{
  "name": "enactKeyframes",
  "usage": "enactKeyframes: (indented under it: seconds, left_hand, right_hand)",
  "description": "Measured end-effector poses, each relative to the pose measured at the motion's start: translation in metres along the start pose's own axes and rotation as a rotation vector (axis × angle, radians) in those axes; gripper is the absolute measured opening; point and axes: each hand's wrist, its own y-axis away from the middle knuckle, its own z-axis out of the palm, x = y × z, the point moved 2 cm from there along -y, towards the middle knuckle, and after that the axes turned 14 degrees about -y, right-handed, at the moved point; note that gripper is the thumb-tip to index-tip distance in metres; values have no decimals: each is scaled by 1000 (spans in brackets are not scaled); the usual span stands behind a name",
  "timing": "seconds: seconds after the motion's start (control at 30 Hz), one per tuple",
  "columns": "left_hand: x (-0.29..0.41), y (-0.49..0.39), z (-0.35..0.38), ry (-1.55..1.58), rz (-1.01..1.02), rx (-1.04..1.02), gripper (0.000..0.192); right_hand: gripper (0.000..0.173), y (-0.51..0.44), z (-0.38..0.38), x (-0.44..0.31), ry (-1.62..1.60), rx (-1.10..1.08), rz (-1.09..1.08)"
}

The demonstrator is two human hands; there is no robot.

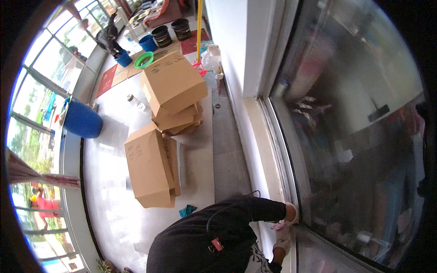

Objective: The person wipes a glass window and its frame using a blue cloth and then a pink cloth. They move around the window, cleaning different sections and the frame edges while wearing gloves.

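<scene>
My left hand point(293, 214), in a pale glove, reaches to the window frame point(285, 167) at the lower right, its fingers mostly hidden. A crumpled pink cloth point(279, 225) lies against or just under it; whether the hand grips it is unclear. Lower down, my right hand point(282, 244), also in a pale glove, is at the pale window sill point(257, 117), its fingers too small to read. Black sleeves cover my arms. Beyond the frame stands a large glass pane point(341, 153) with reflections.
Cardboard boxes point(150, 167) and stacked cartons point(177, 82) stand on the floor behind me, near a teal cloth point(187, 211). A blue barrel point(83, 119) is by the far windows. Farther off, a person point(108, 37) bends over a blue bucket point(123, 58), near a green basin point(144, 60).
</scene>
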Motion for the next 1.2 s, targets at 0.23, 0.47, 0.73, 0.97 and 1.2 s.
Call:
enactKeyframes:
  seconds: [0.23,0.47,0.73,0.97,1.2]
  left_hand:
    - [-42,-16,35,-32,-52,-45,23]
    - [-15,17,-12,-324,-205,-174,34]
    - [-4,70,-90,-382,-319,-3,38]
    - [-80,136,-210,-154,-542,-3,32]
    - [-220,203,-327,-605,-770,37,32]
  right_hand:
    - [35,-1,-11,-19,-63,49,115]
    - [34,-7,-16,-2,-79,-65,137]
    - [20,5,-12,13,-332,41,9]
    - [23,6,-1,11,-327,109,176]
    - [41,4,-17,-28,-121,-58,264]
